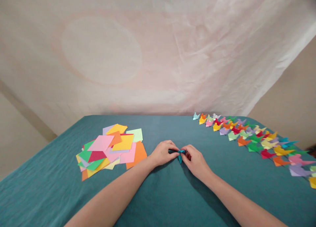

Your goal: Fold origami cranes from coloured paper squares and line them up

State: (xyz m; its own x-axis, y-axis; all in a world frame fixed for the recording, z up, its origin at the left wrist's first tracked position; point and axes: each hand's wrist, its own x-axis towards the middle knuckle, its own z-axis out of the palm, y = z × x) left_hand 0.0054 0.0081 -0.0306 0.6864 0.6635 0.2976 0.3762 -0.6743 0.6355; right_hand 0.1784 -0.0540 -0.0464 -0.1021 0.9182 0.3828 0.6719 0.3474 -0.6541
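Both my hands meet at the middle of a teal-covered table [172, 194]. My left hand [163, 152] and my right hand [195, 159] each pinch one end of a small folded teal paper piece [180, 154], fingers closed on it. The piece is mostly hidden between my fingertips, with a point sticking down. A loose pile of coloured paper squares [111, 148] lies to the left of my left hand.
Several folded paper birds [249, 134] in many colours lie in rows along the table's right side, running from the far edge towards the near right corner. A creased pale cloth backdrop [158, 55] hangs behind the table.
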